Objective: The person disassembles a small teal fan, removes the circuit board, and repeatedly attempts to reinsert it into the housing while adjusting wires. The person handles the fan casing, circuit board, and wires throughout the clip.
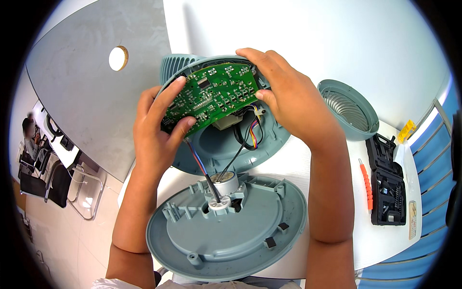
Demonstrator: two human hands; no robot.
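A green circuit board [211, 94], dotted with small components, stands tilted at the upper edge of an open grey-green plastic housing [202, 159]. My left hand [161, 127] pinches the board's left end, thumb on its lower edge. My right hand [286, 94] wraps the housing's upper right rim, with the thumb against the board's right end. Beneath the board hang coloured wires [252, 135] and a white connector [260, 111]. Nearest me lies a round grey-green base [226, 236], its underside parts showing. It carries a silver motor [224, 183], and a black-sleeved cable [210, 184] runs up toward the board.
Right of my right arm, a round grey-green grille cover [349, 110] stands on the white table [337, 260]. Beyond it are an orange-shafted screwdriver [366, 185], an open black tool case [389, 192] and a yellow packet [406, 131]. Chairs [60, 180] and a seated person are far left.
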